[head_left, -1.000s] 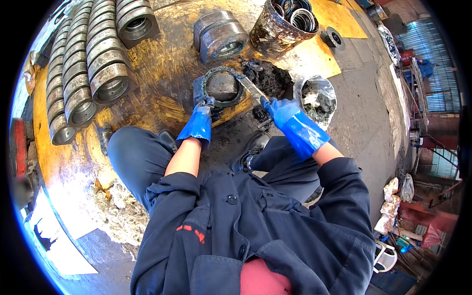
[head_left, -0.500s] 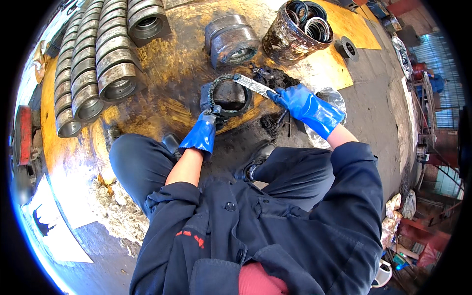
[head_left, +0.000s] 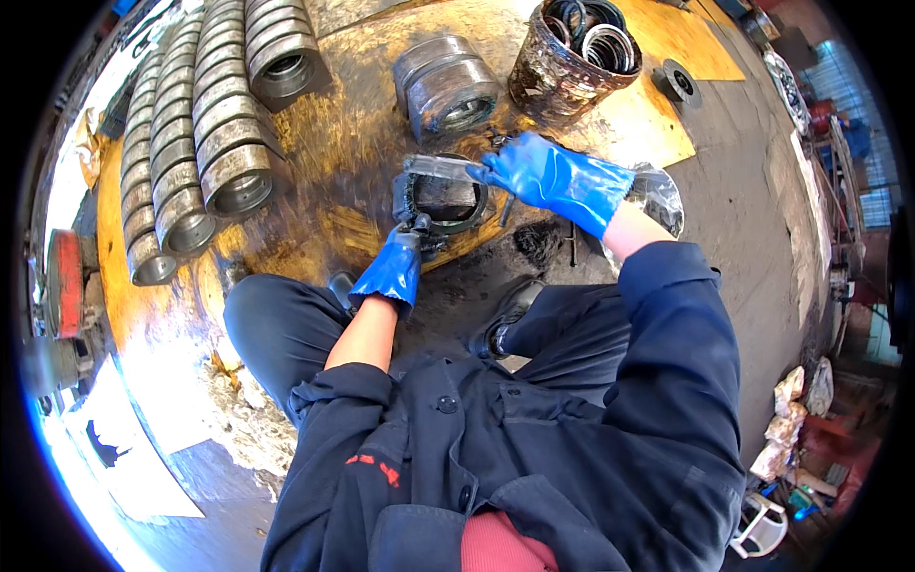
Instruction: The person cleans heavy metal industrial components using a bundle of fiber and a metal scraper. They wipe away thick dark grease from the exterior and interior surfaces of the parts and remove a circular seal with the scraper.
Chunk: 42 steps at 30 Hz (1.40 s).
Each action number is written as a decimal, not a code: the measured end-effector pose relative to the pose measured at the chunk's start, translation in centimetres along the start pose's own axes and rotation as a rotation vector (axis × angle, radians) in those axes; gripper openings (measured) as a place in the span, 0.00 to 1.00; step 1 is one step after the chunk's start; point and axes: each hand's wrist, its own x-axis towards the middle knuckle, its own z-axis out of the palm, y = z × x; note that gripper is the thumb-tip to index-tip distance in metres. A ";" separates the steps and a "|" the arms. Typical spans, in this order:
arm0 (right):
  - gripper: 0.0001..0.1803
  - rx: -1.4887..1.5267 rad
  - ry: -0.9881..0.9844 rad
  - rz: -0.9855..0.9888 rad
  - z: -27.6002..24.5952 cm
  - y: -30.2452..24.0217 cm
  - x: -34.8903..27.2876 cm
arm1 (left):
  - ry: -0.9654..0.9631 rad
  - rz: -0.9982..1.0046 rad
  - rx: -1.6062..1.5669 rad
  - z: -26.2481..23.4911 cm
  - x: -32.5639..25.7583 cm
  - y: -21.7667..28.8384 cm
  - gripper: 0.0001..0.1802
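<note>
A dark metal ring with black grease along its rim is propped up on the stained board, just beyond my feet. My left hand, in a blue rubber glove with blackened fingertips, grips the ring's near left edge. In my right hand, also gloved in blue, is a flat, pale, strip-like tool. Its far end lies across the top of the ring's rim, slightly blurred; whether it touches cannot be made out. Behind the ring stands a thick metal cylinder with a bore.
Rows of metal rings lie end to end at the left. A grimy bucket holding several rings stands at the far right, near a flanged spool. A clear plastic bag lies beyond my right wrist. Black grease coats the board's near edge.
My right hand has moved left and slightly up, carrying the strip-like tool across the ring's top toward its left side. My left hand keeps its hold on the ring. The view has shifted slightly.
</note>
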 end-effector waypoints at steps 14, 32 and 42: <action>0.16 1.775 0.760 1.606 9.5 -3.5 -27.5 | -0.133 -0.283 0.314 1.6 -6.1 4.4 0.26; 0.10 2.317 1.660 2.432 18.7 -20.4 -35.6 | -0.176 -0.306 0.342 2.4 -8.3 3.3 0.25; 0.11 1.332 0.790 1.023 -9.3 -9.0 -21.1 | -0.255 -0.249 0.168 2.2 -5.5 1.5 0.13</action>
